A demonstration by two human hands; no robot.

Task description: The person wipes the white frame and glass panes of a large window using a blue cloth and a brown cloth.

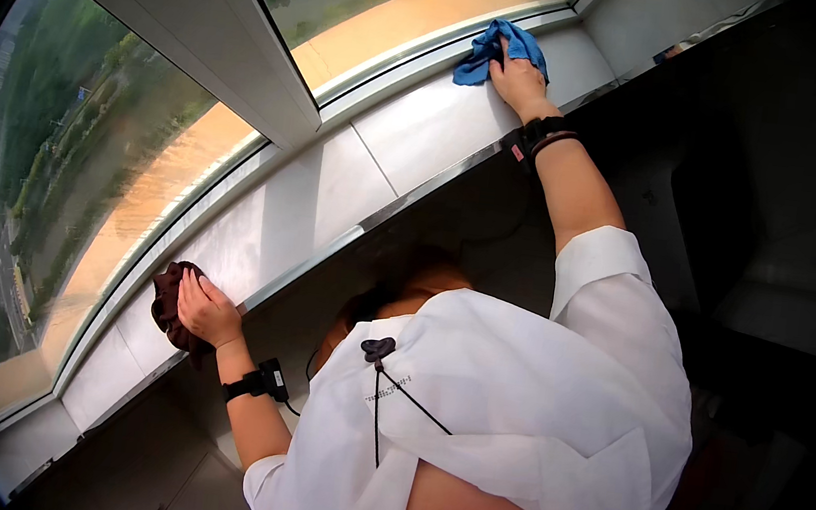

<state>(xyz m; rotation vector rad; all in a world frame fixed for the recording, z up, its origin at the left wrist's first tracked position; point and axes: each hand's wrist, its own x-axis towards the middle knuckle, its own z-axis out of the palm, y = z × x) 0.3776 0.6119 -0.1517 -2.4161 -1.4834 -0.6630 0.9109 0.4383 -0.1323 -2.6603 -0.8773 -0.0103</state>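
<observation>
My left hand (208, 310) presses a dark brown cloth (168, 296) onto the tiled window sill (227, 249), at its left part. The cloth is bunched, and one end droops over the sill's front edge. Far off to the right, my right hand (519, 86) has a crumpled blue cloth (488, 49) under its palm and fingers. This cloth lies on the sill against the lower window frame (414, 72). Parts of both cloths are hidden beneath my hands.
Two glass panes (108, 168) rise behind the sill, with a thick white mullion (201, 20) between them. A metal trim strip (357, 234) edges the sill's front. Black wrist devices (259, 382) sit on both my arms, one with a cable. The area below the sill is dark.
</observation>
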